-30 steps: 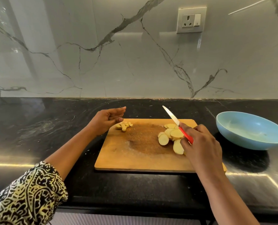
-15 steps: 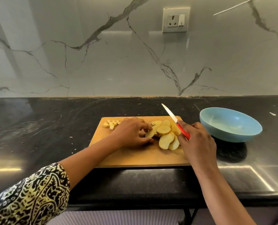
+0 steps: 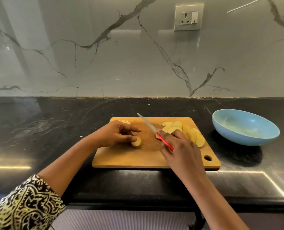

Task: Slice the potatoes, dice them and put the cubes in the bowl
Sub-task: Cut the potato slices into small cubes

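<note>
1. Potato slices [image 3: 184, 130] lie fanned in an overlapping pile on the board [image 3: 138, 156], toward its 2 o'clock corner. Slicing looks largely done, judging by the size of the pile; no whole potato is in view.

2. One small stack [image 3: 136, 141] sits apart from the pile, near the board's centre, at about 9 o'clock from the heap. The left hand [image 3: 116, 134] is curled around it, thumb and fingertips pinching it in place on the wood. This is probably the next piece to be diced.

3. The right hand [image 3: 179, 146] is closed around the red handle of the knife [image 3: 152, 127]. The blade points toward 11 o'clock and is raised over the board between the stack and the pile. It is not touching the stack; whether it touches the nearest slice of the pile I cannot tell.

4. A few small cut bits [image 3: 125, 121] lie at the board's 11 o'clock corner, partly hidden behind the left hand. They suggest dicing has started, though only just.

5. The bowl [image 3: 245, 138] stands on the counter [image 3: 54, 130] at 3 o'clock from the board, well apart from both hands. No cubes show inside it.

6. My reading: slicing finished or nearly so, dicing in its early stage, transfer not yet begun. Left to do are most of the pile, then moving all the cubes to the bowl.
</note>
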`<state>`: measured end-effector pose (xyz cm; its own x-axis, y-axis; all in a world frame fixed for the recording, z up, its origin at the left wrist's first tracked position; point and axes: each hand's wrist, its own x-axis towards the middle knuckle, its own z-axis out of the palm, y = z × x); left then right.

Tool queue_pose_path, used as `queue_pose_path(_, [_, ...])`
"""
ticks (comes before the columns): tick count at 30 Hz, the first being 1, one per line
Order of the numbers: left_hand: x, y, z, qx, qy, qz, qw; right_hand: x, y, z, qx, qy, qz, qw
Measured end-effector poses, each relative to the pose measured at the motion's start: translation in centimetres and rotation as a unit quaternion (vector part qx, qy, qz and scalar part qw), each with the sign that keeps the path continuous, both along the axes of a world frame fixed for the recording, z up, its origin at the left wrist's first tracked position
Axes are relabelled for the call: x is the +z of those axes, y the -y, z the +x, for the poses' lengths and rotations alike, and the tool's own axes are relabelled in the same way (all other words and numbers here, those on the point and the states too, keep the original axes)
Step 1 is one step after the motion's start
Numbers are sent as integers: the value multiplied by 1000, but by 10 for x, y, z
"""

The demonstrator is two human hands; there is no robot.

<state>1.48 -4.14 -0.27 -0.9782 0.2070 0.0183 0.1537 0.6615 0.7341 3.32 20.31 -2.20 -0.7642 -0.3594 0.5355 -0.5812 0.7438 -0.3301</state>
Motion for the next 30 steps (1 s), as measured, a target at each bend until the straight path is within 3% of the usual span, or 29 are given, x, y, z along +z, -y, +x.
queue_pose_path(2, [-1, -1, -2, 38, -68, -78, 994, 1, 7, 5, 21, 15, -2, 1000])
queue_pose_path(4, [-3, 3, -1, 52, -113, -78, 989, 2, 9, 8, 32, 32, -1, 999])
queue_pose_path(11, [-9, 3, 7, -106, -246, -210, 940, 10, 5, 12, 38, 78, 49, 995])
queue_pose_path(17, [-7, 3, 6, -133, -296, -229, 918, 18, 7, 13, 37, 78, 90, 992])
queue_pose_path(30, [-16, 5, -3, -116, -335, -237, 904, 33, 24, -5, 58, 75, 182, 979])
